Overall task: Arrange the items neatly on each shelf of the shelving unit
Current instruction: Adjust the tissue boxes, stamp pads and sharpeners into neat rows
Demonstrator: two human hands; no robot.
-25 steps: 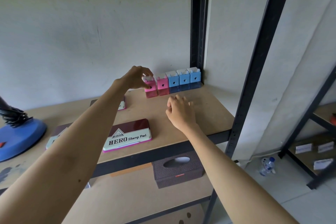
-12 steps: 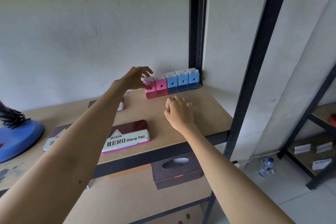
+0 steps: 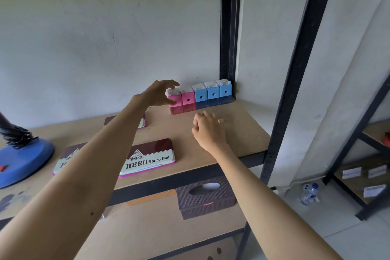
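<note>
Pink and blue small boxes stand in one tight row against the wall at the back of the shelf board (image 3: 242,124), just beyond both hands: two pink ones, the leftmost pink box (image 3: 176,102) and its pink neighbour (image 3: 188,100), then three blue boxes (image 3: 213,96) running to the black corner post (image 3: 229,27). The left hand (image 3: 157,94) reaches to the near end of the row, its fingers loosely spread; the thumb tip touches the front of the leftmost pink box while the other fingers arch over its white top, not clamped round it. The right hand (image 3: 209,130) rests on the board in front of the blue boxes, fingers loosely curled and holding nothing. Under the left forearm lies a maroon HERO stamp pad tin (image 3: 152,158), with a second tin (image 3: 63,162) to its left and a third (image 3: 142,121) partly hidden behind the arm. Below the right forearm, on the lower shelf, sits a dark woven tissue box (image 3: 205,196).
</note>
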